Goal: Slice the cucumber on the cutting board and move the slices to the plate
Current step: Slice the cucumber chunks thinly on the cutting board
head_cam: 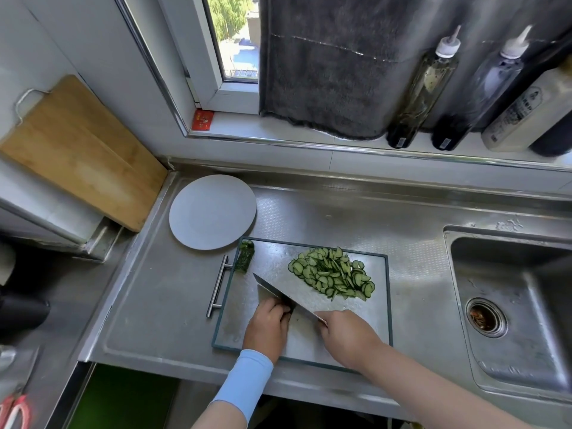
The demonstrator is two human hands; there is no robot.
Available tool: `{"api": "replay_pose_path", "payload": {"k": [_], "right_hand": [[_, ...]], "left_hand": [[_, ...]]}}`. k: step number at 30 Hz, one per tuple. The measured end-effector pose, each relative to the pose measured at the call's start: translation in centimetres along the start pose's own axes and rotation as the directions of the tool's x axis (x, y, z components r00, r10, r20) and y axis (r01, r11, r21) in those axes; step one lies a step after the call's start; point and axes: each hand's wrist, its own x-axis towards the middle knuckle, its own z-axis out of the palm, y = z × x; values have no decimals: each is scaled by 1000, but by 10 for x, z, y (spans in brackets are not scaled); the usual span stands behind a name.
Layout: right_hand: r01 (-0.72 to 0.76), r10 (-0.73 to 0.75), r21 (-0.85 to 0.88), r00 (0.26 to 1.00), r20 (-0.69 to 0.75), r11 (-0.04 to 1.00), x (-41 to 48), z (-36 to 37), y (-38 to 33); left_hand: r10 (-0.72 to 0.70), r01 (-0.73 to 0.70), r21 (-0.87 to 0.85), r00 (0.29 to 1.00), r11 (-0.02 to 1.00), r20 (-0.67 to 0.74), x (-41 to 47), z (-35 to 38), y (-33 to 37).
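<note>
A heap of thin cucumber slices [332,274] lies on the right half of the steel cutting board [371,317]. A dark green cucumber end piece [245,257] rests at the board's far left corner. My right hand [348,335] grips the handle of a cleaver [278,294], whose blade stands on the board left of the slices. My left hand [267,328] sits with curled fingers against the blade's left side; what lies under it is hidden. The round white plate [213,212] stands bare beyond the board's left corner.
A sink [507,308] with a drain lies to the right. Several bottles [424,88] line the windowsill. A wooden board [77,150] leans at the left wall, and a grey towel [325,63] hangs over the sill. Red scissors [14,411] lie at the bottom left.
</note>
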Motion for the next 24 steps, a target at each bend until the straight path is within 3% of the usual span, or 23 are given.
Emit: {"api": "replay_pose_path", "payload": {"k": [15, 24], "right_hand": [[78, -86, -78, 992, -95, 994, -29, 6, 12], [29, -29, -15, 999, -17, 999, -21, 6, 6]], "left_hand": [[-31, 31, 66, 999, 997, 8, 0, -7, 10], [-36, 36, 26, 999, 999, -7, -1, -2, 6]]}}
